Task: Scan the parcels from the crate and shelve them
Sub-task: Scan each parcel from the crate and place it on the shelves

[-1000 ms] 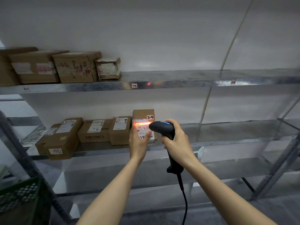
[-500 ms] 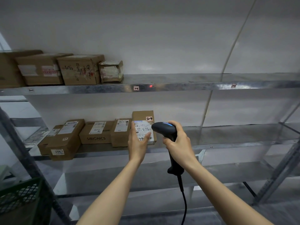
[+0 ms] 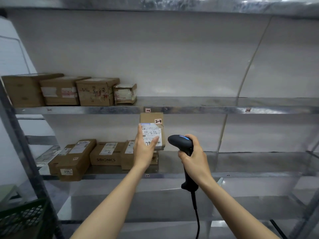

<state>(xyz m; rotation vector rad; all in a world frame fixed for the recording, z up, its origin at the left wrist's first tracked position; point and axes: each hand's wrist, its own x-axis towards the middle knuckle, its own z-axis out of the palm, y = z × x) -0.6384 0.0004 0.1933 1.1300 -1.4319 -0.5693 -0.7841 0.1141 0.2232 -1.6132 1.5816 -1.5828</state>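
Brown cardboard, small upright parcel with a white shipping label (image 3: 151, 131): held in the air by the left hand (image 3: 145, 149). The thumb lies across the label face and a finger runs up the left edge, so the fingers (image 3: 139, 130) are gripping it. It hangs above the right end of the row of brown cartons (image 3: 107, 156) on the lower galvanised steel shelf (image 3: 241, 163), its top edge just under the front lip of the upper steel shelf (image 3: 189, 102).

The right hand (image 3: 195, 157) is wrapped closed round the handle of the black corded handheld scanner (image 3: 180, 142). Its nose points toward the parcel from just beside it, and a blue lamp is lit on its head.

Change noted: a second ago a red scan glow lay across the label. Half a second ago it was gone, and none shows now. The parcel now sits higher against the shelving, close to the upper lip.

Reading: the scan looks taken, so shelving is the step in hand. A handwritten "2-4" tag (image 3: 158, 121) is on the parcel and a "1-2" tag (image 3: 148, 110) on the upper shelf lip. The lower shelf's tags are too small to read, so the slot cannot be confirmed.

A green plastic mesh crate (image 3: 22, 218) sits at lower left, contents not visible.
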